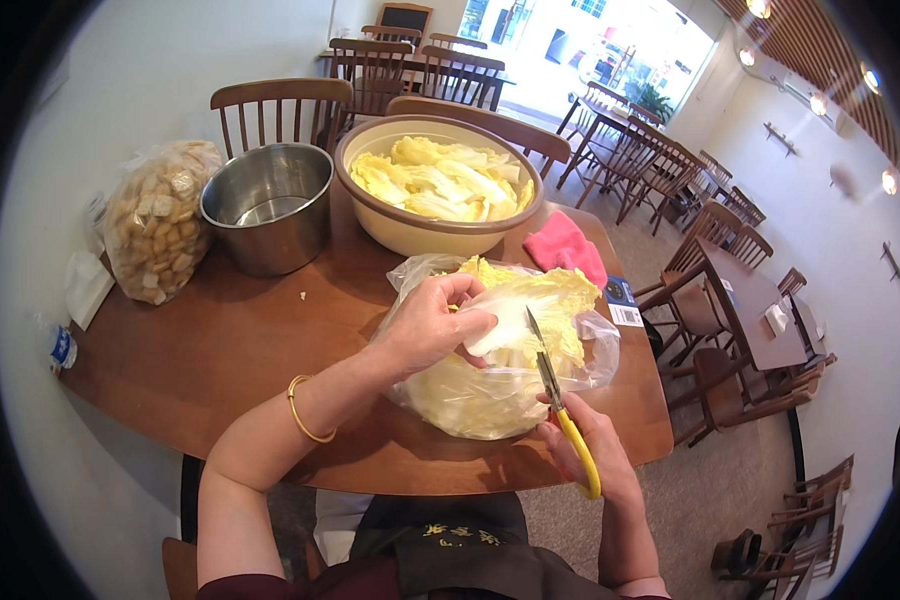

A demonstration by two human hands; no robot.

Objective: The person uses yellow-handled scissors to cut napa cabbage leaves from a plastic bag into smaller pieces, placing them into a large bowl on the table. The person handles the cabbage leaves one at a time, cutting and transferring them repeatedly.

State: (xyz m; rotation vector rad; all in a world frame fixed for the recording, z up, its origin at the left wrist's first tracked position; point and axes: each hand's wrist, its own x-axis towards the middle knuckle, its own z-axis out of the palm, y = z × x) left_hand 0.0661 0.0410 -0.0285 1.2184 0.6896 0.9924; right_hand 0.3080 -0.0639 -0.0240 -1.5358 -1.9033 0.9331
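My left hand (436, 324) pinches the white base of a napa cabbage leaf (525, 304) between thumb and fingers. In my right hand (589, 439) is a pair of scissors (551, 382) with yellow handles, its blades pointing up over the leaf's lower part. Whether the blades touch the leaf is hard to tell. Beneath both hands, a clear plastic bag (465, 401) full of cabbage leaves lies on the wooden table (217, 382). Beyond it stands a cream basin (420, 240) with a brown rim, holding many pale yellow cabbage leaves (450, 180).
Left of the basin are a steel pot (277, 240) and a plastic bag of light-brown pieces (157, 232). A pink cloth (566, 244) and a printed card (622, 300) lie at the right edge. Tissues (88, 289) and a bottle (61, 346) are far left. Wooden chairs surround the table.
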